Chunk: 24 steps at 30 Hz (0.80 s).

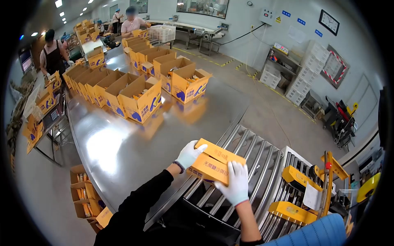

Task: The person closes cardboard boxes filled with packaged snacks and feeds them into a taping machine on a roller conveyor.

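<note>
A yellow carton (209, 167) with its top flaps folded in and a narrow gap between them is held between my two white-gloved hands, over the left part of the roller conveyor (262, 168). My left hand (191, 154) grips its left end, fingers at the far corner. On the right end, my right hand (237, 183) presses with its fingers over the flap and side. Purple lettering shows on the carton's faces. Its underside is hidden.
Rows of open yellow boxes (140, 98) stand on the metal table (111, 139). A taping machine (305, 184) is at the right. More boxes (84, 192) lie low at the left. Several people work farther back, one in a dark apron (53, 57).
</note>
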Tool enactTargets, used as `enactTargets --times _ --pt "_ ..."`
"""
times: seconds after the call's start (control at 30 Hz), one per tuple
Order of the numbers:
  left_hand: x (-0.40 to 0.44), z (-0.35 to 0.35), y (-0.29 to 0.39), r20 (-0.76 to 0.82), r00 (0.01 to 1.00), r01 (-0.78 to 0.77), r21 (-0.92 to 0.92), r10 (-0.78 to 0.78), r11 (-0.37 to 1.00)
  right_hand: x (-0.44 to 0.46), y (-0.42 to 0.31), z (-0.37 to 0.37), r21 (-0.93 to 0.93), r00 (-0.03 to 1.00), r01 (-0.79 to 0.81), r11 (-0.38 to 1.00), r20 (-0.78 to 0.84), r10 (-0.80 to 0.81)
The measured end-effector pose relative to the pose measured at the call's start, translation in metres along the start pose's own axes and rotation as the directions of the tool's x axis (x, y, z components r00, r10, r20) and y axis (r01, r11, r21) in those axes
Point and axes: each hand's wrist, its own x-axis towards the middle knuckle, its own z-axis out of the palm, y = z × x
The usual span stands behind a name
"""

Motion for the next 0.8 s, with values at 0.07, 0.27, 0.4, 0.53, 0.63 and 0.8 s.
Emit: enactTargets --times 0.07,0.27,0.4,0.53,0.63,0.8 --pt "0.018 0.022 0.019 0.065 0.998 -0.001 0.064 -0.003 0.998 -0.021 0.011 -0.005 -0.053 0.993 -0.093 0.994 0.071 0.097" --pt "0.004 0.237 0.022 0.027 0.901 -0.434 0.083 0.433 0.897 -0.056 0.108 -0.035 -0.363 0.864 -0.481 0.798 -0.039 0.503" --pt "-0.008 0.281 0.005 0.725 0.642 -0.326 -0.038 0.251 0.945 -0.063 0.146 -0.031 -0.366 0.840 -0.526 0.768 -0.080 0.537" --pt "0.041 0.108 0.025 0.526 0.773 -0.548 0.275 0.354 0.790 -0.091 0.166 -0.031 -0.376 0.803 -0.592 0.713 -0.198 0.562" --pt "0.093 -0.060 0.065 -0.117 0.741 -0.421 0.688 0.662 0.592 -0.110 0.188 -0.022 -0.348 0.764 -0.644 0.681 -0.329 0.554" --pt "0.151 -0.288 0.017 -0.190 0.882 0.131 0.978 0.431 0.164 -0.106 0.159 -0.038 -0.323 0.736 -0.672 0.667 -0.394 0.551"
